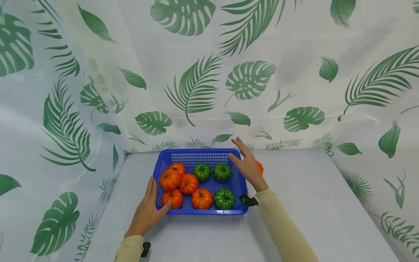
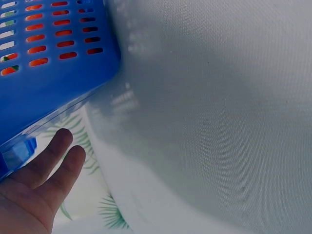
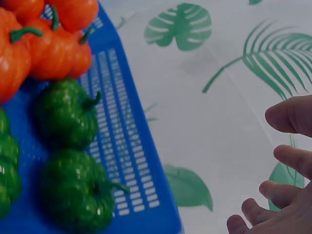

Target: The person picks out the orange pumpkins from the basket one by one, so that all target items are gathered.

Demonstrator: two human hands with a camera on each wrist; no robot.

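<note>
A blue plastic basket [image 1: 206, 211] with slotted walls holds several small orange pumpkins [image 1: 202, 199], heaped toward its left, and three green pumpkins [image 1: 224, 199] on its right. Along the basket's left side lies my left hand [image 1: 146, 213], fingers straight and thumb reaching over the near left corner. In the left wrist view its fingers [image 2: 66, 168] extend beside the basket's wall. My right hand [image 1: 249, 169] is over the right rim with spread fingers and nothing in its grasp. Just right of it, another orange pumpkin [image 1: 260, 168] sits outside the basket, mostly hidden by that hand.
The basket stands on a pale table [image 1: 314, 203] near its back edge. Behind and on both sides hangs a white sheet [image 1: 294, 87] printed with green leaves. Dark wrist devices show at both cuffs.
</note>
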